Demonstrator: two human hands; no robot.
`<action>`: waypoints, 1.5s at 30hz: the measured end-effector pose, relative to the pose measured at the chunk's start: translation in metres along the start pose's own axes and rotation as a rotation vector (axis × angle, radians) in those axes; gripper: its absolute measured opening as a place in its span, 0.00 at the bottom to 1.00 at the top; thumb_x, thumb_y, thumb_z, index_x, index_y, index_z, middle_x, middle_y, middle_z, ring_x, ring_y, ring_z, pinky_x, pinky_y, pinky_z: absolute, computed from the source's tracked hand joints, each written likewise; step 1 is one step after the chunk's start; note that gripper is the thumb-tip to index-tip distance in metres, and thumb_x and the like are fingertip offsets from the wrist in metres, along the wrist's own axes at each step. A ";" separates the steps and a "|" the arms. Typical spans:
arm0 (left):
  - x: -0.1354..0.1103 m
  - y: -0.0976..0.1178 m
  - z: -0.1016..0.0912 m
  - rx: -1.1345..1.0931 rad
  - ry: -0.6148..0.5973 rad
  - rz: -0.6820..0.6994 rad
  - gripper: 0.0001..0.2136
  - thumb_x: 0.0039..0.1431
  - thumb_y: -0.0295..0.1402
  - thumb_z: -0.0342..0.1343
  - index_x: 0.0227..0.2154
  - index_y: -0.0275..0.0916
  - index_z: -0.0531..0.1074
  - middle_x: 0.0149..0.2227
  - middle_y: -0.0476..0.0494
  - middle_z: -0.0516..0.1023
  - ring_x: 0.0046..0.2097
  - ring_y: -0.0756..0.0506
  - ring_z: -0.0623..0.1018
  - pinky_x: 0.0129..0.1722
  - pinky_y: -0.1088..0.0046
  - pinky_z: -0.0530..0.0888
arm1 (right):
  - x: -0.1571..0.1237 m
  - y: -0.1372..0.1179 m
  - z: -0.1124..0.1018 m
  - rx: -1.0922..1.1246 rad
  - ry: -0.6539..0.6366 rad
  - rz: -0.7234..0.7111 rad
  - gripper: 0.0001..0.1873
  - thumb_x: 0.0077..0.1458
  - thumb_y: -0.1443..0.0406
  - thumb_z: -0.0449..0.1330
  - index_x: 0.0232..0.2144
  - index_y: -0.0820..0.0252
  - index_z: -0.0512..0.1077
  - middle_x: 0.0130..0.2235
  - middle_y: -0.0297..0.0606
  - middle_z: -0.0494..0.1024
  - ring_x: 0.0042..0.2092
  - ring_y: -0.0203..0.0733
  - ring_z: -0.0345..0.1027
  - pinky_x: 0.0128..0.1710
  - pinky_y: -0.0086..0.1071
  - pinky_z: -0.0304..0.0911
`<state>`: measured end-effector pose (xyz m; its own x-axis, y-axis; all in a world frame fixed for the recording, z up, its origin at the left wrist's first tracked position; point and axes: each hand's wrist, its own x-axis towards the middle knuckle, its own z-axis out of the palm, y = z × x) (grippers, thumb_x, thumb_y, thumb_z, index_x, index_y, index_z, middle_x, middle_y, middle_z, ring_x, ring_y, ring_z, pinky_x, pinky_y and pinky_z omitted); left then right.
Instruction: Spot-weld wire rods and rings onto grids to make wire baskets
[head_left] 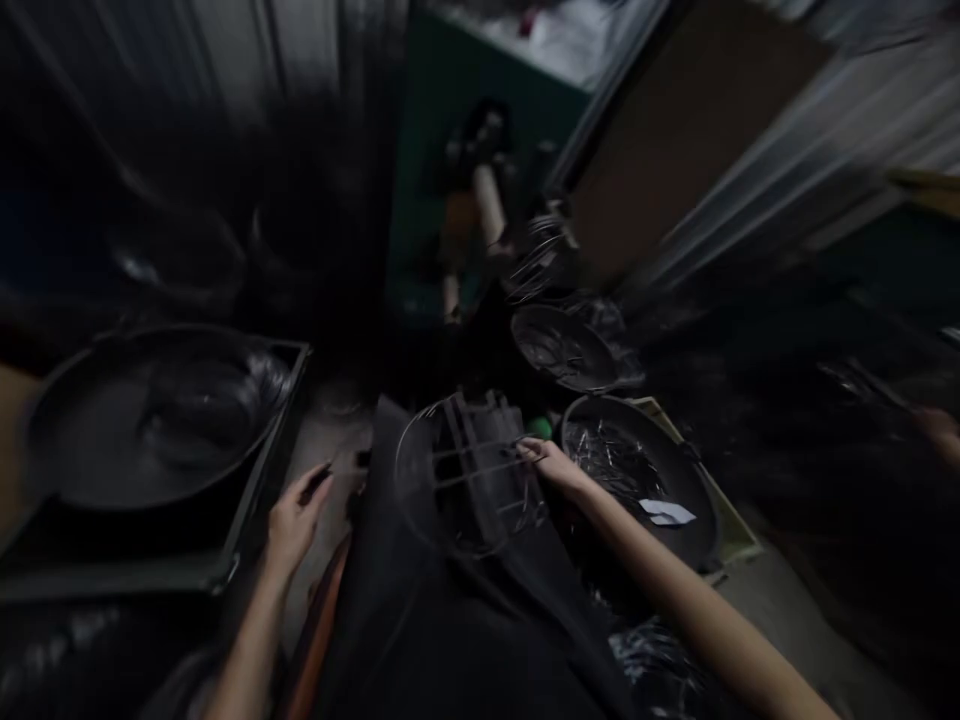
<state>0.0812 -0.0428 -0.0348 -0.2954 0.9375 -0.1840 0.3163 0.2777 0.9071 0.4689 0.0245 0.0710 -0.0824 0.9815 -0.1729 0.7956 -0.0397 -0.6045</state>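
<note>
A round wire frame (400,470) with straight cross bars, like a grill or fan guard, stands over my dark-covered lap (450,620). My right hand (553,462) is closed on its right side, pinching a wire end or rim. Behind the wires is a dark grey block-like piece (480,460), blurred. To the left, apart from the frame, my left hand (296,515) is closed around a small dark thing (316,482), whose kind I cannot make out.
At left a large dark round basin (82,440) rests on a framed stand (240,545). On the right, another basin (709,510) holds thin metal pieces and a white scrap (667,512). Farther back are a smaller basin (525,335) and another person's arm (489,205). A hand (937,430) shows far right.
</note>
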 end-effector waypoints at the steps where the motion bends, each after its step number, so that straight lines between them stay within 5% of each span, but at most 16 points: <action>1: 0.006 0.033 0.016 -0.065 -0.034 0.075 0.16 0.53 0.51 0.54 0.44 0.59 0.74 0.50 0.59 0.78 0.56 0.37 0.75 0.59 0.53 0.69 | 0.012 0.009 -0.021 -0.014 0.083 -0.031 0.13 0.60 0.55 0.59 0.39 0.58 0.74 0.39 0.38 0.78 0.38 0.41 0.72 0.39 0.39 0.71; 4: -0.002 0.099 0.064 -0.140 -0.239 0.211 0.22 0.55 0.48 0.53 0.52 0.50 0.72 0.52 0.47 0.78 0.56 0.38 0.75 0.59 0.56 0.70 | 0.070 0.010 -0.086 -0.083 0.360 -0.153 0.09 0.57 0.56 0.59 0.30 0.52 0.75 0.36 0.39 0.79 0.39 0.48 0.73 0.42 0.44 0.69; 8: -0.013 0.108 0.109 -0.081 -0.214 0.165 0.21 0.57 0.48 0.55 0.50 0.45 0.72 0.42 0.45 0.80 0.45 0.40 0.79 0.47 0.63 0.76 | 0.173 -0.034 -0.179 -0.194 0.618 -0.289 0.11 0.57 0.60 0.58 0.39 0.57 0.76 0.44 0.45 0.77 0.46 0.47 0.69 0.52 0.45 0.63; 11: 0.002 0.103 0.119 -0.120 -0.145 0.169 0.18 0.59 0.48 0.54 0.48 0.45 0.71 0.31 0.48 0.77 0.33 0.44 0.78 0.35 0.68 0.75 | 0.237 -0.069 -0.222 -0.465 0.566 -0.309 0.17 0.54 0.63 0.62 0.47 0.58 0.75 0.49 0.46 0.75 0.49 0.47 0.67 0.49 0.42 0.63; 14: 0.031 0.108 0.117 -0.114 -0.246 0.206 0.21 0.58 0.48 0.54 0.50 0.43 0.70 0.27 0.50 0.75 0.29 0.45 0.76 0.33 0.69 0.74 | 0.259 -0.082 -0.231 -0.757 0.414 -0.270 0.14 0.55 0.66 0.61 0.45 0.60 0.77 0.46 0.45 0.76 0.45 0.46 0.69 0.41 0.38 0.63; 19: 0.051 0.131 0.101 -0.101 -0.260 0.268 0.22 0.61 0.47 0.48 0.55 0.47 0.68 0.44 0.45 0.78 0.47 0.39 0.77 0.51 0.61 0.73 | 0.195 -0.075 -0.217 -0.797 0.336 -0.435 0.13 0.61 0.73 0.52 0.37 0.61 0.77 0.37 0.37 0.76 0.42 0.36 0.69 0.44 0.36 0.59; 22: 0.040 0.171 0.089 -0.083 -0.202 0.356 0.25 0.64 0.48 0.44 0.59 0.42 0.66 0.52 0.40 0.75 0.53 0.38 0.74 0.58 0.58 0.67 | 0.132 -0.090 -0.202 -0.746 0.232 -0.591 0.12 0.62 0.69 0.52 0.36 0.60 0.77 0.36 0.31 0.75 0.46 0.34 0.67 0.48 0.34 0.59; 26: 0.025 0.241 0.090 -0.083 -0.354 0.580 0.26 0.62 0.47 0.52 0.59 0.40 0.66 0.42 0.43 0.78 0.39 0.46 0.77 0.45 0.68 0.74 | 0.081 -0.138 -0.169 -0.751 -0.033 -0.811 0.11 0.62 0.67 0.54 0.40 0.51 0.77 0.37 0.31 0.72 0.46 0.38 0.68 0.43 0.33 0.65; 29: 0.012 0.262 0.091 -0.136 -0.323 0.540 0.17 0.66 0.43 0.49 0.50 0.38 0.73 0.24 0.50 0.73 0.26 0.52 0.72 0.30 0.77 0.71 | 0.071 -0.148 -0.140 -0.511 -0.010 -0.964 0.14 0.61 0.62 0.58 0.48 0.53 0.75 0.41 0.36 0.72 0.44 0.40 0.69 0.42 0.36 0.68; 32: 0.003 0.243 0.084 -0.299 -0.205 0.398 0.16 0.68 0.41 0.46 0.49 0.39 0.71 0.19 0.54 0.66 0.19 0.55 0.66 0.19 0.81 0.60 | 0.067 -0.116 -0.105 -0.126 0.159 -0.851 0.27 0.61 0.59 0.58 0.61 0.59 0.64 0.48 0.42 0.72 0.47 0.42 0.69 0.49 0.40 0.67; 35: 0.001 0.206 0.081 -0.300 -0.159 0.281 0.16 0.66 0.41 0.49 0.52 0.39 0.67 0.19 0.55 0.67 0.17 0.55 0.61 0.17 0.82 0.57 | 0.062 -0.068 -0.063 0.037 0.253 -0.522 0.21 0.64 0.61 0.50 0.57 0.58 0.68 0.44 0.42 0.75 0.42 0.42 0.70 0.45 0.40 0.68; 40: 0.003 0.165 0.087 0.287 0.058 0.279 0.14 0.64 0.35 0.51 0.51 0.41 0.72 0.34 0.45 0.80 0.34 0.47 0.78 0.37 0.73 0.72 | 0.061 -0.039 -0.008 -0.109 0.218 -0.239 0.20 0.61 0.62 0.50 0.50 0.53 0.76 0.38 0.42 0.72 0.36 0.43 0.68 0.38 0.39 0.67; 45: 0.002 0.157 0.094 0.665 0.124 0.264 0.16 0.66 0.37 0.50 0.52 0.44 0.74 0.37 0.40 0.82 0.34 0.41 0.80 0.35 0.69 0.73 | 0.067 -0.043 0.005 -0.258 0.116 -0.118 0.21 0.63 0.61 0.48 0.53 0.47 0.74 0.41 0.44 0.69 0.37 0.46 0.68 0.33 0.38 0.65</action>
<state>0.2149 0.0223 0.0717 -0.2217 0.9710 0.0893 0.8605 0.1517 0.4864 0.4266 0.0909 0.0814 -0.1258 0.9919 -0.0143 0.9122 0.1100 -0.3947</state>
